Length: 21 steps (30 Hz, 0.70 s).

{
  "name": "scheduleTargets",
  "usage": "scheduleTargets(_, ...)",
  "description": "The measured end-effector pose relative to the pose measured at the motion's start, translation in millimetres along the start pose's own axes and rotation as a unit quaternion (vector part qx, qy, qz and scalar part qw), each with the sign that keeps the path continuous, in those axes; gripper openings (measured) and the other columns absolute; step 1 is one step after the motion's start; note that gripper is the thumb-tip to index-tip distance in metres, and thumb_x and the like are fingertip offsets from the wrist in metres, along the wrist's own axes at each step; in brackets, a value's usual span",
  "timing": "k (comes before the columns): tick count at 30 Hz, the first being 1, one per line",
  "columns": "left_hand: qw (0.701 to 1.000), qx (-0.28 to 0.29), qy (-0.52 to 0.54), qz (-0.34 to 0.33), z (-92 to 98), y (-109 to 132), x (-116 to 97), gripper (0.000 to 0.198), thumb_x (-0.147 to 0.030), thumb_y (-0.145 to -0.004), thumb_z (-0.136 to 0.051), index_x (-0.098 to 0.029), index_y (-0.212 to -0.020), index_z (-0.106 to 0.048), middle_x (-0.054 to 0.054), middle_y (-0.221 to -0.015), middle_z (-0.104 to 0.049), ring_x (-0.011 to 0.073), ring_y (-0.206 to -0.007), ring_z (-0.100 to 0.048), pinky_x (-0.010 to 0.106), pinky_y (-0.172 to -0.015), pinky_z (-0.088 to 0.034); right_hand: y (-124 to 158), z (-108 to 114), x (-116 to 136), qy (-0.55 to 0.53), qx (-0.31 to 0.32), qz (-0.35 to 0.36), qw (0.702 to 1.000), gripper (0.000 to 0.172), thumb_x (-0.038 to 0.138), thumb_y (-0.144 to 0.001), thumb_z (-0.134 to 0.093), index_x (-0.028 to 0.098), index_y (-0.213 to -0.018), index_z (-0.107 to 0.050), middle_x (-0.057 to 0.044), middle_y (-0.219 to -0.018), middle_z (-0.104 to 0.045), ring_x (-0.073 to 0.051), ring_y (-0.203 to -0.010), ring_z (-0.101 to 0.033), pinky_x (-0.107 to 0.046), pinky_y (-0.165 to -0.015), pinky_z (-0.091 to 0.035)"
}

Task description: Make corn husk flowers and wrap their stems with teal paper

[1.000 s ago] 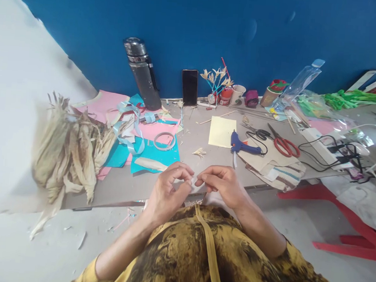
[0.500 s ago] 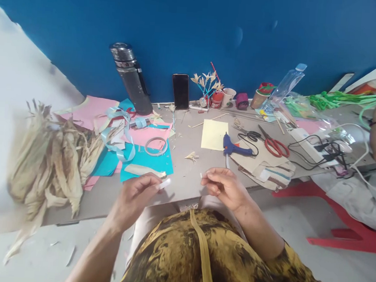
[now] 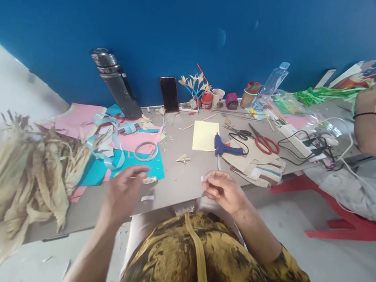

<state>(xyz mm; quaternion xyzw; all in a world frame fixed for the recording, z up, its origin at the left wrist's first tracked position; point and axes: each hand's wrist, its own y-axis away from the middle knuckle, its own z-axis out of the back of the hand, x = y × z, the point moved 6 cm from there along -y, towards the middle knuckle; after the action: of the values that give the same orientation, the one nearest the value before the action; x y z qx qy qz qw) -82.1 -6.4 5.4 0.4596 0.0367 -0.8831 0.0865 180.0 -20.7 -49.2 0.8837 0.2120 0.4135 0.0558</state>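
Note:
My left hand [image 3: 124, 189], a little blurred, hovers over the near part of the table with its fingers loosely stretched and nothing visible in them. Beside it a small white strip [image 3: 147, 198] lies on the table. Under and behind its fingertips is a pale corn husk piece [image 3: 149, 180], partly hidden. My right hand [image 3: 223, 190] is closed in a pinch on a tiny white piece [image 3: 202, 179]. Between and beyond the hands rests a small husk flower [image 3: 183, 159]. The blue glue gun [image 3: 228, 147] lies just past my right hand, partly on a yellow paper [image 3: 204, 135].
Dried corn husks [image 3: 27, 181] are heaped at the left, near coloured paper and a ribbon. A dark flask [image 3: 117, 84], a phone [image 3: 169, 94] and husk flowers [image 3: 196, 83] stand along the wall. Right are red scissors [image 3: 266, 144], a power strip [image 3: 299, 140] and another person's arm [image 3: 369, 123].
My left hand has let go of the white strip, which now lies on the table, and moved left. My right hand keeps its pinch. The view has shifted slightly right.

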Motion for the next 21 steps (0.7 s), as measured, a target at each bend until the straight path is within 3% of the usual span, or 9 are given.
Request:
scheduleTargets(2,0.980,0.148,0.131,0.003,-43.3,11.1,-27.0,0.033,-0.042,-0.082,-0.064,-0.021,-0.106,-0.070,0.008,-0.096,-0.075,0.0243,-0.083,-0.071,0.037,-0.069,-0.059,1.8,-4.0,2.8,0.048,-0.005,0.024,0.999,0.017,0.031,-0.072,-0.080,0.015,-0.075,-0.076,-0.003,-0.062,-0.068,-0.004,-0.044,-0.035,-0.021,-0.045,-0.020)
scheduleTargets(3,0.961,0.213,0.173,-0.015,-62.8,17.6,-41.7,0.038,-0.040,-0.080,-0.067,-0.019,-0.111,-0.069,0.009,-0.098,-0.075,0.0241,-0.087,-0.071,0.036,-0.072,-0.059,2.8,-5.5,4.4,0.069,-0.008,0.035,0.997,0.018,0.032,-0.074,-0.080,0.015,-0.077,-0.077,-0.004,-0.062,-0.068,-0.005,-0.045,-0.037,-0.021,-0.045,-0.020)
scheduleTargets(5,0.943,0.261,0.197,-0.056,-87.8,25.8,-62.8,0.042,-0.037,-0.078,-0.072,-0.019,-0.116,-0.069,0.010,-0.103,-0.075,0.0235,-0.093,-0.070,0.034,-0.076,-0.059,5.1,-5.9,7.5,0.106,-0.020,0.054,0.993,0.019,0.034,-0.076,-0.079,0.015,-0.081,-0.078,-0.003,-0.062,-0.068,-0.006,-0.047,-0.039,-0.021,-0.046,-0.022)
scheduleTargets(8,0.949,0.239,0.174,-0.107,-101.9,28.0,-74.4,0.028,-0.033,-0.080,-0.073,-0.020,-0.105,-0.076,0.008,-0.104,-0.076,0.0212,-0.091,-0.070,0.031,-0.077,-0.058,8.4,-0.6,11.5,0.154,-0.043,0.074,0.984,0.020,0.036,-0.078,-0.078,0.016,-0.082,-0.079,-0.002,-0.063,-0.067,-0.007,-0.049,-0.041,-0.022,-0.047,-0.028)
scheduleTargets(13,0.963,0.169,0.167,-0.123,-99.9,23.5,-73.1,0.010,-0.026,-0.081,-0.070,-0.021,-0.086,-0.078,0.006,-0.092,-0.077,0.0201,-0.085,-0.070,0.031,-0.076,-0.057,10.4,10.2,16.4,0.184,-0.070,0.102,0.975,0.021,0.038,-0.080,-0.076,0.016,-0.082,-0.077,-0.004,-0.068,-0.070,-0.008,-0.051,-0.042,-0.023,-0.048,-0.031)
scheduleTargets(21,0.957,0.198,0.198,-0.076,-105.2,21.0,-67.1,0.010,-0.027,-0.079,-0.072,-0.018,-0.076,-0.069,0.005,-0.082,-0.073,0.0184,-0.077,-0.067,0.030,-0.074,-0.054,10.5,7.1,21.9,0.255,-0.069,0.115,0.958,0.024,0.039,-0.085,-0.071,0.016,-0.082,-0.076,-0.004,-0.069,-0.070,-0.009,-0.053,-0.045,-0.024,-0.050,-0.035)
